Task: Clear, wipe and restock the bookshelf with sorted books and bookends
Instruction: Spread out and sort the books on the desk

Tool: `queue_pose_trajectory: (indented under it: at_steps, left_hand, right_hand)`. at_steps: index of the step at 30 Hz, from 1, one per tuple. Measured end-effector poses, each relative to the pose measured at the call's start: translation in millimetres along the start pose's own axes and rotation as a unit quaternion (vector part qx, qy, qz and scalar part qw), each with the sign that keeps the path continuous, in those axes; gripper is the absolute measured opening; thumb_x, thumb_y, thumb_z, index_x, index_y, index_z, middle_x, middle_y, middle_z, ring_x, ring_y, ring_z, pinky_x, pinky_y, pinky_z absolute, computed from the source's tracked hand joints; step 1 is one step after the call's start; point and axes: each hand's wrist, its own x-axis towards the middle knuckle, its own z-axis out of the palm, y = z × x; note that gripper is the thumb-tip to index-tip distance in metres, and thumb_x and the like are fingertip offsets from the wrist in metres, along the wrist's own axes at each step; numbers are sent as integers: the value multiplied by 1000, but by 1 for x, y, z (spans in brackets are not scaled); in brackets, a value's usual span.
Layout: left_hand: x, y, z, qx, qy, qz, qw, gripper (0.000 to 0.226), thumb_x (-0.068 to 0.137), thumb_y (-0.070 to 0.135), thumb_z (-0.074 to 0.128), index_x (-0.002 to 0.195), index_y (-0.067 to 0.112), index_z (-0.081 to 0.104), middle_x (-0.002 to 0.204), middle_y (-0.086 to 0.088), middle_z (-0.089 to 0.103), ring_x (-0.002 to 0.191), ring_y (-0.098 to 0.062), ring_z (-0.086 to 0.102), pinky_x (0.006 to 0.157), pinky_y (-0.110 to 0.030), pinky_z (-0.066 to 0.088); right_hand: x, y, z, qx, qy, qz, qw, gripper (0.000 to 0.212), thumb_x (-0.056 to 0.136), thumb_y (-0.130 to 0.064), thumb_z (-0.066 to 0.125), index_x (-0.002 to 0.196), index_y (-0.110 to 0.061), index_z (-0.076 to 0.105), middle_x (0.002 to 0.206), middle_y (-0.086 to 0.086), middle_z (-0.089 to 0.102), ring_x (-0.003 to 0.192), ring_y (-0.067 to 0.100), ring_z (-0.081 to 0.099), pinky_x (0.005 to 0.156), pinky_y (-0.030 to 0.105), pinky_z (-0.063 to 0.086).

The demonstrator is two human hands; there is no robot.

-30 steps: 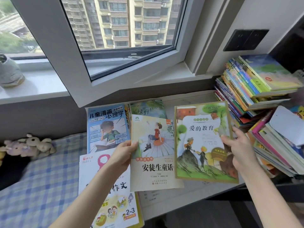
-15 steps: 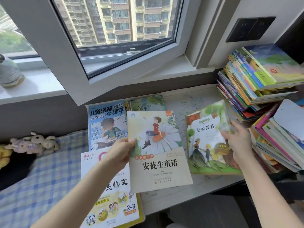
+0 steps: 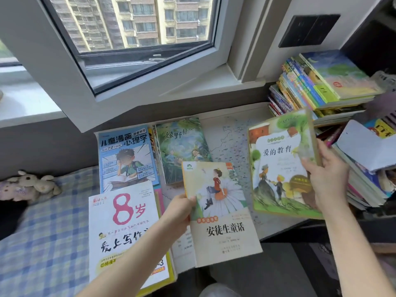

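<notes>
— Just left of the pile of books [image 3: 321, 82], which hand has what?
— The right hand [image 3: 327, 181] grips the tree-cover book [image 3: 280, 166] by its right edge, fingers curled round it, raised and tilted over the desk [image 3: 231, 142]. Further left of the pile, the left hand [image 3: 177, 213] pinches the daisy-cover book [image 3: 222, 211] at its left edge, thumb on top.
— How do the two lie?
— Covers up, long sides running away from the person, far ends leaning slightly left. The tree-cover book is close beside the pile; whether it touches, I can't tell.
— And the next move?
— I'd judge the right hand suits anything on the pile's side. Far left of the pile, a forest book [image 3: 182, 146], a blue comic [image 3: 126, 155] and a white book with a red 8 [image 3: 124, 221] lie flat, and the left hand is nearer those
</notes>
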Motion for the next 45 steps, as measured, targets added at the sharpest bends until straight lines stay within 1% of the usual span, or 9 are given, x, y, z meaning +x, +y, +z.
queue_pose_trajectory:
  at_steps: [11, 15, 17, 20, 28, 35, 38, 41, 45]
  left_hand:
    - [9, 25, 22, -65, -25, 52, 996, 29, 102, 29, 44, 109, 8, 63, 73, -1, 59, 59, -12, 54, 53, -21, 45]
    - [16, 32, 36, -15, -48, 115, 992, 23, 95, 41, 54, 99, 19, 60, 89, 2, 66, 78, -12, 62, 64, -23, 51]
    - [21, 34, 45, 6, -54, 165, 985, 16, 93, 29, 61, 99, 15, 60, 87, -2, 68, 74, -12, 65, 60, -21, 52]
    - [31, 40, 57, -10, -94, 200, 975, 17, 92, 24, 63, 106, 15, 61, 94, -3, 70, 83, -12, 69, 70, -21, 53]
    - [70, 98, 94, 126, -166, 333, 920, 23, 83, 14, 70, 101, 9, 57, 86, -4, 58, 78, -17, 58, 73, -32, 51]
    - [108, 121, 110, 171, -134, 402, 890, 20, 85, 12, 69, 95, 6, 53, 81, -2, 52, 73, -15, 52, 68, -33, 46]
    - [125, 119, 109, 118, -91, 386, 911, 28, 86, 5, 68, 109, 15, 54, 105, -2, 65, 95, -14, 62, 85, -32, 52]
    - [139, 112, 107, 86, -38, 348, 933, 31, 86, 14, 70, 107, 29, 53, 108, 5, 66, 98, -5, 63, 86, -29, 53]
    - [151, 116, 119, 57, 30, 317, 946, 25, 85, 29, 70, 100, 25, 51, 98, 6, 64, 92, -7, 63, 81, -24, 53]
  right_hand:
    - [-41, 36, 56, 99, -147, 236, 955, 38, 90, 8, 53, 126, -4, 57, 85, -2, 71, 63, 9, 70, 47, 21, 51]
    - [-32, 54, 64, 68, -151, 205, 965, 29, 92, -1, 57, 118, -15, 61, 101, 0, 71, 80, 5, 70, 61, 21, 55]
    - [-17, 59, 65, 45, -165, 209, 963, 42, 88, -8, 64, 129, -16, 55, 120, 4, 64, 102, 17, 65, 82, 34, 55]
    - [14, 55, 63, 126, -200, 262, 936, 61, 79, -8, 70, 133, -16, 44, 121, 12, 61, 107, 31, 63, 82, 40, 52]
    - [99, 29, 66, 269, -175, 149, 936, 50, 42, 4, 73, 82, -25, 66, 76, -11, 71, 75, 8, 66, 72, 28, 39]
    - [144, 48, 70, 303, -242, 96, 917, 55, 75, 11, 42, 87, -30, 77, 89, -8, 72, 87, 9, 66, 80, 26, 49]
    - [143, 49, 85, 247, -244, 57, 936, 30, 68, -10, 70, 88, -32, 76, 89, -10, 73, 87, 8, 67, 76, 19, 52]
    - [143, 62, 96, 175, -252, 75, 949, 69, 39, -39, 93, 102, -21, 69, 97, -4, 73, 93, 13, 68, 79, 26, 52]
    - [153, 60, 111, 110, -186, 64, 974, 41, 75, -5, 74, 112, -11, 59, 101, -2, 72, 102, 22, 66, 76, 24, 52]
